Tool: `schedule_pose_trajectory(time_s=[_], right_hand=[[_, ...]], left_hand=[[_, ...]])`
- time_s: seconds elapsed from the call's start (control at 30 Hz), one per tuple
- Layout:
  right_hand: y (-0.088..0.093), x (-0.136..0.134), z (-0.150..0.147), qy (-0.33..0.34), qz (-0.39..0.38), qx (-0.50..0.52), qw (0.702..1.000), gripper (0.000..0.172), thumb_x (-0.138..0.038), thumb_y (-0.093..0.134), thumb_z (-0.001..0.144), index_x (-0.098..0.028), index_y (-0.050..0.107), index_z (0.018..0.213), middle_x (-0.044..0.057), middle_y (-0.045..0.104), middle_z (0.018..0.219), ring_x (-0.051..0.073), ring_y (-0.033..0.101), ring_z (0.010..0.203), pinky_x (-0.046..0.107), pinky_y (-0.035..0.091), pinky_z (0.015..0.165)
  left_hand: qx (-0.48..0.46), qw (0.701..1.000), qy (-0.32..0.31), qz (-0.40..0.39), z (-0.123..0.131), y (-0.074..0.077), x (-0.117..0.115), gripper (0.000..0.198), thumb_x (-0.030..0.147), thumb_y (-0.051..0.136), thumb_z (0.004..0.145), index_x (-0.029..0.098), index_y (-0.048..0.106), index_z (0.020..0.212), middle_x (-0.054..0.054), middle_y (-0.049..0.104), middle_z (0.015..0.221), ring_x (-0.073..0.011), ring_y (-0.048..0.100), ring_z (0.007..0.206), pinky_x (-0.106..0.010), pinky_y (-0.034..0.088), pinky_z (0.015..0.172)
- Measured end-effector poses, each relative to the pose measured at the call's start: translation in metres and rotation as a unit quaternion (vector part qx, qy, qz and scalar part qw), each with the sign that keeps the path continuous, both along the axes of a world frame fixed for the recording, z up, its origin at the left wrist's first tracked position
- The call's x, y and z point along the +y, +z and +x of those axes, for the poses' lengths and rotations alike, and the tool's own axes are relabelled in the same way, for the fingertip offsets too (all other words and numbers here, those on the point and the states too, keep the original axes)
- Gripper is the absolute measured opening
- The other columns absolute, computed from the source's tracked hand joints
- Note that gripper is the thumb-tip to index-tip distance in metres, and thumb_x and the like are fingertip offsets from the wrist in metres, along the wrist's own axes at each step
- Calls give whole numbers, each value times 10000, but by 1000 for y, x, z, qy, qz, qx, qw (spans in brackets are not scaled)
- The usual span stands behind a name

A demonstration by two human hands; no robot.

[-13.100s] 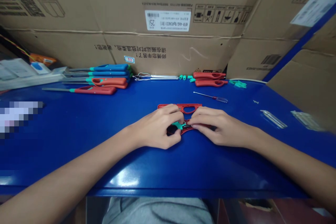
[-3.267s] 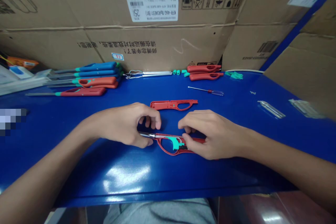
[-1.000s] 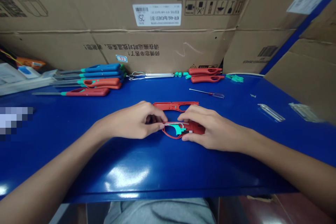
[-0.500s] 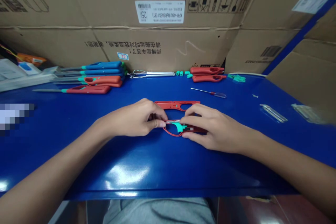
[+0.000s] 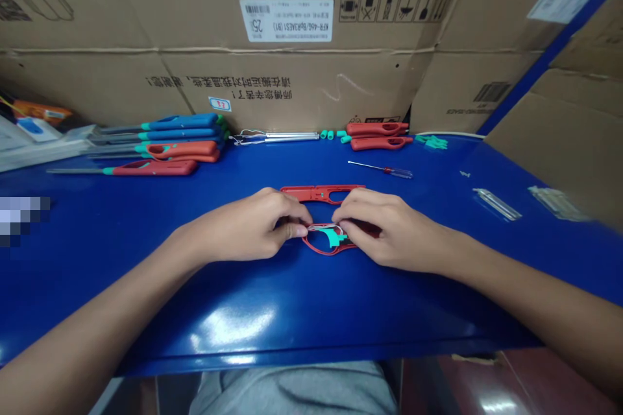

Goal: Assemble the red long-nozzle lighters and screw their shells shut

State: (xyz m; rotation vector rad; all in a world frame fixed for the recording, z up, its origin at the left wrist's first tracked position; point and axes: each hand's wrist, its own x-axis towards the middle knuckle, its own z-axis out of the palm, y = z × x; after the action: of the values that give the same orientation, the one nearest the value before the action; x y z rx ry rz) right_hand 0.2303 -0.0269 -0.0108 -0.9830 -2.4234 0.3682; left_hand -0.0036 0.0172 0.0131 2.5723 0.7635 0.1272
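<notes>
A red lighter housing half (image 5: 316,248) lies open side up on the blue table in front of me. Inside it sits a turquoise trigger (image 5: 333,236), and a thin white wire (image 5: 324,227) runs along its upper edge. My left hand (image 5: 256,225) is closed on the housing's left end, thumb and fingers pinched over that edge. My right hand (image 5: 396,233) pinches the wire above the trigger, its fingertips close together; it covers the housing's right part. Just beyond lies the other red housing half (image 5: 305,194), with nobody holding it.
Assembled lighters (image 5: 180,122) are stacked at the back left. Metal tubes with wires (image 5: 292,137), turquoise caps (image 5: 330,135) and red housings (image 5: 377,142) line the cardboard (image 5: 292,65). A screwdriver (image 5: 396,172), green pieces (image 5: 432,142) and bagged metal rods (image 5: 497,203) lie to the right.
My right thumb and fingers have closed together into a pinch, and the wire now bows up in a loop above the trigger. My left hand keeps its hold. The view has shifted slightly.
</notes>
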Motion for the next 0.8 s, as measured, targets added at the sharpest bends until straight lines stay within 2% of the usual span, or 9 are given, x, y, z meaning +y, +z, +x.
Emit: schedule_pose_trajectory(time_s=[0.1, 0.17, 0.23, 0.37, 0.57, 0.7, 0.8], right_hand=[[0, -1, 2, 3, 6, 15, 1000, 212, -101, 453, 921, -162, 625, 1028, 48, 623, 891, 139, 562, 793, 273, 453, 732], [0, -1, 3, 9, 5, 9, 1000, 230, -85, 438, 919, -162, 644, 985, 60, 609, 926, 138, 560, 791, 270, 456, 721], [0, -2, 3, 13, 7, -3, 1000, 249, -83, 441, 914, -153, 677, 948, 80, 600, 973, 143, 567, 808, 279, 464, 733], [1, -3, 2, 13, 24, -18, 999, 275, -96, 452, 908, -144, 699, 1021, 91, 620, 973, 175, 584, 886, 312, 477, 790], [4, -5, 0, 11, 42, -23, 999, 214, -126, 525, 864, -139, 695, 994, 93, 653, 943, 189, 590, 876, 320, 491, 780], [6, -6, 0, 14, 30, -30, 999, 182, -193, 559, 874, -159, 683, 1002, 88, 655, 967, 187, 592, 884, 325, 496, 790], [6, -6, 1, 11, 9, -51, 999, 251, -268, 636, 845, -170, 668, 1073, 88, 646, 1034, 204, 596, 943, 339, 499, 818]], left_hand=[[-3, 1000, 0, 2, 2, 1, -1, 209, 195, 506, 916, 193, 706, 978, -13, 735, 915, -146, 659, 804, -233, 452, 716], [-6, 1000, 5, 9, 2, 1, -2, 209, 218, 508, 922, 198, 705, 990, -13, 734, 923, -146, 657, 805, -236, 450, 717], [-5, 1000, 8, 16, 2, 1, -1, 209, 231, 510, 925, 205, 703, 1001, -8, 732, 921, -141, 653, 803, -234, 445, 718], [1, 1000, 7, 19, 1, 2, -1, 208, 225, 514, 920, 202, 705, 998, -6, 732, 907, -135, 653, 792, -230, 439, 714], [12, 1000, 11, 21, -1, 1, 0, 220, 229, 506, 921, 196, 708, 1001, -17, 732, 894, -142, 651, 774, -246, 440, 706], [13, 1000, 8, 23, 0, 1, 0, 231, 237, 501, 922, 190, 712, 1004, -34, 733, 893, -153, 654, 775, -253, 444, 695], [14, 999, 8, 28, 0, 2, 0, 237, 235, 499, 923, 190, 714, 1011, -37, 735, 898, -157, 658, 783, -259, 449, 706]])
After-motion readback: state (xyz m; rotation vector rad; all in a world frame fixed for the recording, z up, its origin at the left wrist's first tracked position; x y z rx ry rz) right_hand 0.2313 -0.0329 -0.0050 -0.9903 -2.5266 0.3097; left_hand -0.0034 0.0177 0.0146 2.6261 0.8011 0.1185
